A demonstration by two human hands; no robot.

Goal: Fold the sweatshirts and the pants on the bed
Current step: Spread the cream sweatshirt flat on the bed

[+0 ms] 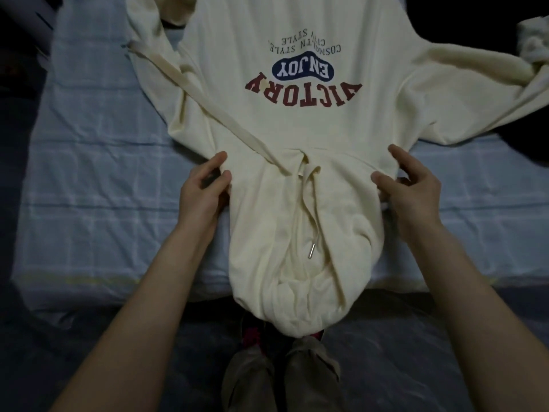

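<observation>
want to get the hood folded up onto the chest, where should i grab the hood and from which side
Take the hood at its rounded tip, which hangs over the near edge of the bed, coming from below on the person's own side. It lies flat and points toward the person, so lifting the tip swings it over the neckline, where the left hand and right hand pin the shoulders.

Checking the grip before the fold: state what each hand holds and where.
Both hold the cream hoodie at its shoulders beside the hood: left hand pinches one shoulder, right hand the other.
</observation>
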